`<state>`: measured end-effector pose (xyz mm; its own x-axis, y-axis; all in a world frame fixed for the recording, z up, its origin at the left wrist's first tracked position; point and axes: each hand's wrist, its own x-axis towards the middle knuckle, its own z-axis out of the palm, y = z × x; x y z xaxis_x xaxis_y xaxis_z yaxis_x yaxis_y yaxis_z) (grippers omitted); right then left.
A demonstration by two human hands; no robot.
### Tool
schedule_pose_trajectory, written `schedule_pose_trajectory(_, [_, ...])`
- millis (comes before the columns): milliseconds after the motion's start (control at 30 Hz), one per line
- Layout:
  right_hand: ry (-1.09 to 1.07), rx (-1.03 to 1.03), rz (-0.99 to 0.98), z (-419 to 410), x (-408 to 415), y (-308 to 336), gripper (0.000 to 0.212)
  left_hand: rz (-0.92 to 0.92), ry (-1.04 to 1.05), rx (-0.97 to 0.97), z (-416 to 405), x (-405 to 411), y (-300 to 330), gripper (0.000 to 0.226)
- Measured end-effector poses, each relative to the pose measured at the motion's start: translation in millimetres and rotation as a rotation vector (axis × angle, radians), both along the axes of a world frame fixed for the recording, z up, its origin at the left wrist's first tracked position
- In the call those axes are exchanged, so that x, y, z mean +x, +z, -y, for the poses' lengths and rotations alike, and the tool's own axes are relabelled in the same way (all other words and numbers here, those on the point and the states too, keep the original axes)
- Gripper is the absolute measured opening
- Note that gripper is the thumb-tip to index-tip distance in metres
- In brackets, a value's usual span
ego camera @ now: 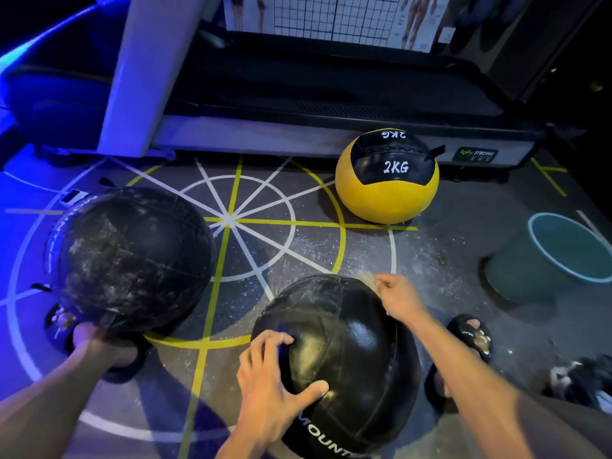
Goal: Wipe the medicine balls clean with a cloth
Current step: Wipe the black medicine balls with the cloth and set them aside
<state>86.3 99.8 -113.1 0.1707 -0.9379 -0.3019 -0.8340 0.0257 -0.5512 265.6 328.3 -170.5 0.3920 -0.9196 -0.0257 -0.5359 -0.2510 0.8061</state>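
A black medicine ball [351,352] lies on the floor right in front of me, its near half shiny and its far top still streaked with white dust. My left hand [275,369] grips its near left side with bent, spread fingers. My right hand [397,296] holds a pale cloth [368,280] against the ball's far right top; only a small edge of the cloth shows. To the left sits a second black medicine ball [132,260], covered in white dust. A yellow and black ball [387,183] marked 2KG rests further back.
A teal bucket [559,256] stands at the right. A treadmill [298,134] runs along the back. My sandalled feet [470,332] are beside the near ball and under the left ball. White dust is scattered on the marked floor [298,246]. A dark heap [583,376] lies at the lower right.
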Motion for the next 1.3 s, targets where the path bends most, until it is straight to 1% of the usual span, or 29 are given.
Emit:
schedule_pose_trajectory(67, [0.075, -0.035, 0.035, -14, 16, 7, 0.035, 0.003, 0.009, -0.012, 1, 1, -1, 0.083])
schedule_pose_trajectory(167, [0.504, -0.190, 0.090, -61, 43, 24, 0.036, 0.009, 0.007, -0.004, 3, 4, -3, 0.083])
schedule_pose_trajectory(233, [0.778, -0.337, 0.073, -82, 39, 20, 0.038, 0.018, 0.004, -0.002, 1, 6, -6, 0.084])
schedule_pose_trajectory(267, [0.812, -0.388, 0.043, -78, 29, 18, 0.037, 0.022, 0.010, -0.014, 0, 5, -6, 0.084])
schedule_pose_trajectory(300, [0.758, -0.388, 0.025, -68, 18, 15, 0.033, 0.024, 0.011, -0.026, 0, 3, -4, 0.084])
schedule_pose_trajectory(367, [0.442, -0.329, 0.032, -41, 5, 17, 0.026, 0.020, 0.000, -0.027, 4, -2, -1, 0.082])
schedule_pose_trajectory(400, [0.306, -0.261, 0.037, -31, 1, 16, 0.029, 0.021, -0.009, -0.014, 5, -4, -1, 0.081])
schedule_pose_trajectory(433, [0.256, -0.227, 0.061, -28, 1, 14, 0.032, 0.024, -0.014, -0.009, 6, -5, -1, 0.081])
schedule_pose_trajectory(467, [0.284, -0.213, 0.081, -36, 5, 17, 0.033, 0.024, -0.015, -0.013, 7, -5, -1, 0.081])
schedule_pose_trajectory(500, [0.391, -0.258, 0.139, -51, 12, 23, 0.034, 0.023, -0.016, -0.019, 7, -4, -1, 0.082])
schedule_pose_trajectory(567, [0.761, -0.370, 0.186, -88, 19, 28, 0.036, 0.023, -0.012, -0.015, 9, -2, -2, 0.083])
schedule_pose_trajectory(600, [0.909, -0.437, 0.158, -97, 14, 24, 0.039, 0.029, -0.017, -0.008, 9, -2, -2, 0.082])
schedule_pose_trajectory(633, [0.965, -0.500, 0.122, -96, 8, 19, 0.042, 0.034, -0.022, -0.009, 8, -2, -2, 0.081])
schedule_pose_trajectory(667, [0.907, -0.516, 0.119, -86, 0, 16, 0.040, 0.030, -0.022, -0.012, 7, -3, -1, 0.080])
schedule_pose_trajectory(733, [0.521, -0.444, 0.192, -62, -15, 19, 0.038, 0.020, -0.017, -0.010, 8, -6, 2, 0.078])
schedule_pose_trajectory(767, [0.306, -0.401, 0.178, -55, -19, 23, 0.037, 0.020, -0.021, 0.001, 8, -7, 2, 0.078])
schedule_pose_trajectory(800, [0.172, -0.379, 0.142, -55, -19, 23, 0.038, 0.024, -0.025, 0.005, 9, -9, 3, 0.078])
schedule_pose_trajectory(833, [0.154, -0.389, 0.131, -62, -16, 22, 0.039, 0.029, -0.028, -0.007, 9, -9, 3, 0.078])
schedule_pose_trajectory(867, [0.249, -0.413, 0.187, -75, -6, 24, 0.040, 0.032, -0.027, -0.021, 10, -9, 3, 0.079])
schedule_pose_trajectory(900, [0.439, -0.403, 0.269, -91, 5, 25, 0.040, 0.037, -0.022, -0.028, 11, -8, 2, 0.079])
schedule_pose_trajectory(933, [0.686, -0.415, 0.268, -108, 12, 22, 0.040, 0.048, -0.019, -0.026, 11, -8, 1, 0.078])
schedule_pose_trajectory(967, [0.876, -0.467, 0.179, -118, 15, 17, 0.046, 0.066, -0.025, -0.021, 11, -8, 0, 0.078])
schedule_pose_trajectory(1000, [0.949, -0.531, 0.078, -118, 15, 12, 0.055, 0.074, -0.035, -0.020, 10, -8, 0, 0.077])
schedule_pose_trajectory(1033, [0.931, -0.577, 0.021, -111, 13, 10, 0.063, 0.069, -0.036, -0.021, 9, -8, 1, 0.077])
schedule_pose_trajectory(1067, [0.868, -0.598, 0.035, -98, 8, 6, 0.065, 0.060, -0.032, -0.021, 8, -9, 2, 0.077])
schedule_pose_trajectory(1133, [0.630, -0.529, 0.133, -74, 5, 10, 0.048, 0.063, -0.036, -0.027, 8, -8, 3, 0.078])
schedule_pose_trajectory(1167, [0.477, -0.476, 0.125, -64, 5, 17, 0.038, 0.077, -0.046, -0.019, 7, -8, 5, 0.080])
schedule_pose_trajectory(1233, [0.247, -0.378, 0.100, -48, 1, 18, 0.033, 0.096, -0.057, 0.010, 7, -7, 6, 0.090])
schedule_pose_trajectory(1300, [0.168, -0.351, 0.079, -45, 3, 17, 0.033, 0.099, -0.051, 0.022, 7, -8, 6, 0.102])
